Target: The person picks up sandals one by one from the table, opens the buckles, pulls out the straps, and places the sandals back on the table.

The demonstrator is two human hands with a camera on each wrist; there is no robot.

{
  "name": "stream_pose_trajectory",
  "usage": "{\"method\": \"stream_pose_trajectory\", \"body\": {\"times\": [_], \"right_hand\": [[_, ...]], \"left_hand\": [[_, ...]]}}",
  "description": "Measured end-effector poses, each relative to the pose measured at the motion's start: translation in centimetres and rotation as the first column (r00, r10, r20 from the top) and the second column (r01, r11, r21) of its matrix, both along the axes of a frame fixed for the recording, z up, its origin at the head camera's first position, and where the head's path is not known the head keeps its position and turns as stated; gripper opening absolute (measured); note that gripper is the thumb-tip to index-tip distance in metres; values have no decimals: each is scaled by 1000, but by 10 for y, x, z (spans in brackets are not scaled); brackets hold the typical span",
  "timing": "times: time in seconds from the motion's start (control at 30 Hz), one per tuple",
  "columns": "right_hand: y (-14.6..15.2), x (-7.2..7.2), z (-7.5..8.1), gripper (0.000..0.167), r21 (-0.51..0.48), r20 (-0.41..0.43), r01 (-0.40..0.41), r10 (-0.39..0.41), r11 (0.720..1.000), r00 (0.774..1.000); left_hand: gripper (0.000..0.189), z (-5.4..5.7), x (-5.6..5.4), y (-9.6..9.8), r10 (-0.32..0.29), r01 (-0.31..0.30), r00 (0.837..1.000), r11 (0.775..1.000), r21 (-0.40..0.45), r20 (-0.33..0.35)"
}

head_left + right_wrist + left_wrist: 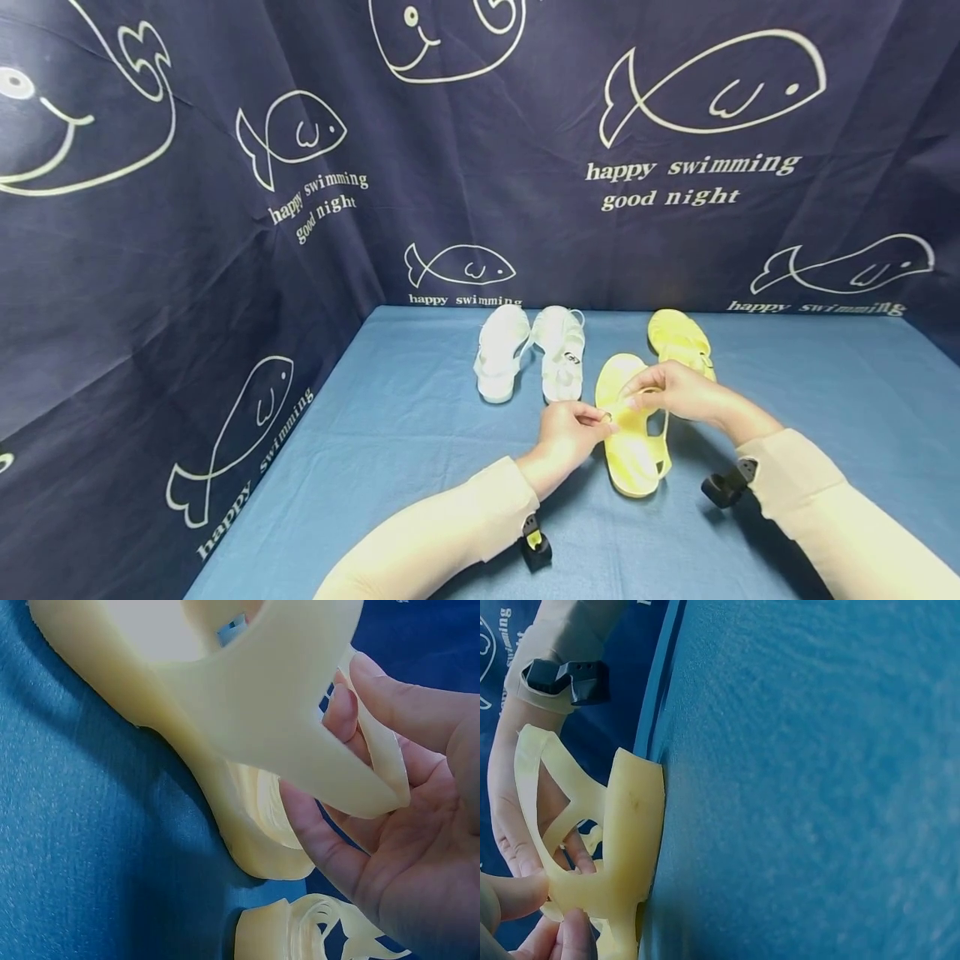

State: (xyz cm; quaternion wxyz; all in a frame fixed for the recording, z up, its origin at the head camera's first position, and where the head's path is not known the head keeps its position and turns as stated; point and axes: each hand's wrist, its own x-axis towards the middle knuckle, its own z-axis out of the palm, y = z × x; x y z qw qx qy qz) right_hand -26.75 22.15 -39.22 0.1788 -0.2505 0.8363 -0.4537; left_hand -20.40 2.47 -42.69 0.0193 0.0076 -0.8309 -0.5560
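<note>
a dark blue cloth [480, 183] with white fish and the words "happy swimming" hangs from nine o'clock round to two o'clock of the table. the table [375, 467] has a flat blue top. the left sleeve [450, 525] reaches in from seven o'clock, and the right sleeve [832, 504] from four o'clock. both are cream.

the near yellow sandal [632, 437] sits sole down on the table, between the two hands. from it, the far yellow sandal [678, 335] is at one o'clock, partly hidden by the right hand [678, 392]. two white sandals [498, 342] stand side by side at ten o'clock.

the left hand [566, 433] is at nine o'clock of the near yellow sandal. its thumb and fingers are close together and pinch the yellow strap [528, 769]. the right hand is at two o'clock. its thumb and a fingertip are close together too, and hold the strap.

a black wrist camera [536, 546] is by the end of each sleeve. a tiny shiny bit [607, 416] is by the left fingertips, too small to tell what.
</note>
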Motion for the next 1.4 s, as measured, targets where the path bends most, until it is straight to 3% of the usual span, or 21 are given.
{"method": "stream_pose_trajectory", "body": {"times": [0.33, 0.93, 1.4], "right_hand": [[5, -2, 0, 28, -31, -1, 7, -7, 999, 1000], [2, 0, -3, 30, -33, -12, 69, -70, 997, 997], [10, -2, -4, 27, -20, -72, 48, -49, 999, 996]], "left_hand": [[6, 2, 3, -1, -10, 10, 1000, 1000, -19, -10], [8, 2, 5, 1, 36, -36, 999, 999, 6, -39], [6, 0, 7, 1, 58, -58, 998, 998, 19, -26]]}}
